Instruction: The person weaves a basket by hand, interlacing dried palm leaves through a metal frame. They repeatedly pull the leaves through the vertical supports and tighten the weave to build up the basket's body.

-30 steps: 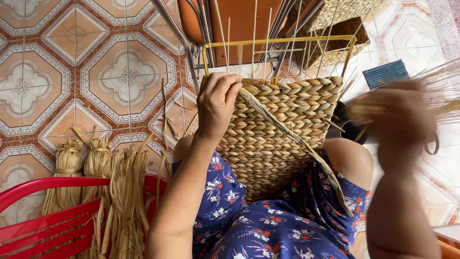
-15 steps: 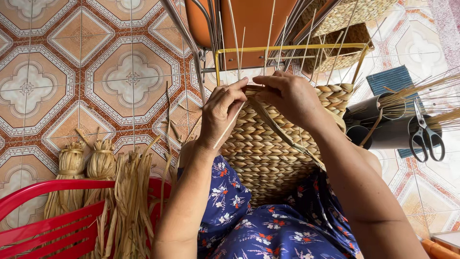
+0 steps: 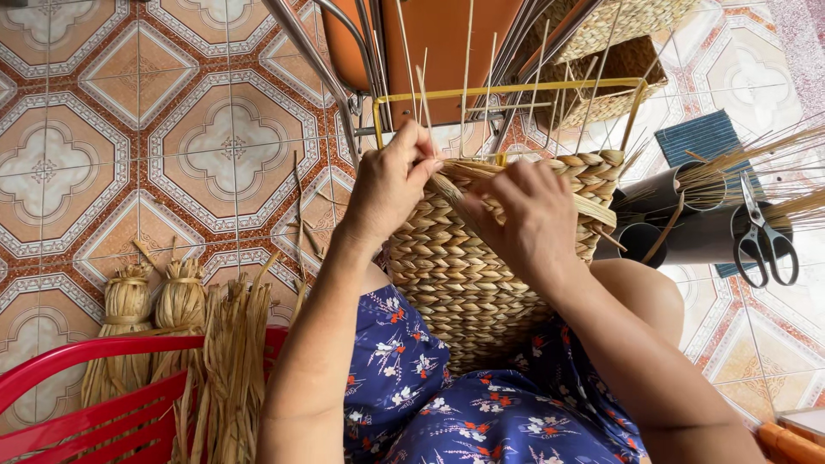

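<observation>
Since a second ago my right hand (image 3: pixel 533 215) has come in from the right side to the rim of the woven basket (image 3: pixel 468 275); my left hand (image 3: pixel 391 185) has stayed there. Basket rests on my lap, upright stakes ringed by a yellow wire frame (image 3: pixel 507 88). Left fingers pinch a flat straw strand (image 3: pixel 455 185) at the rim's top edge; right fingers curl around the same strand. Scissors (image 3: pixel 763 241) lie at right on dark tubes (image 3: pixel 679 219). Straw bundles (image 3: pixel 155 318) sit over the red chair (image 3: pixel 77 395).

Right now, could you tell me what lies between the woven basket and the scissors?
In the head view, dark tubes holding thin reed sticks lie between the woven basket and the scissors.
</observation>
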